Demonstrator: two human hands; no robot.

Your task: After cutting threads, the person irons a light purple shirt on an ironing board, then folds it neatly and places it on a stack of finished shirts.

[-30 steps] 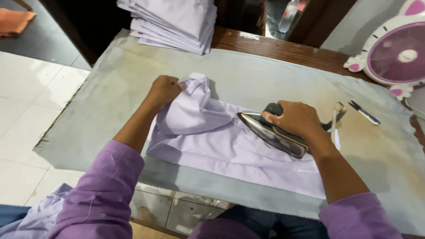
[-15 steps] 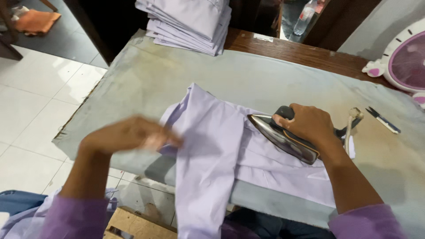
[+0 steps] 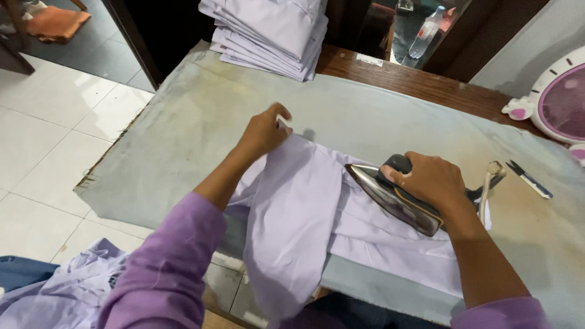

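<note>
**Ironing a lilac garment on a padded table**

The person's right hand (image 3: pixel 429 183) is gripping the black handle of a steel iron (image 3: pixel 393 196), fingers closed around it, and the iron is resting on a lilac garment (image 3: pixel 304 213) spread at the middle of the table (image 3: pixel 183 122). The left hand (image 3: pixel 263 131) is pinching the garment's top edge at about ten o'clock from the iron, fingers narrowed on the cloth. Part of the garment is hanging over the table's near edge at six o'clock. A stack of folded lilac garments (image 3: pixel 268 33) is sitting at twelve o'clock. Small scissors (image 3: pixel 529 179) are lying at three o'clock, well apart from the iron, and a pink and white fan (image 3: pixel 557 100) is standing at two o'clock.
</note>
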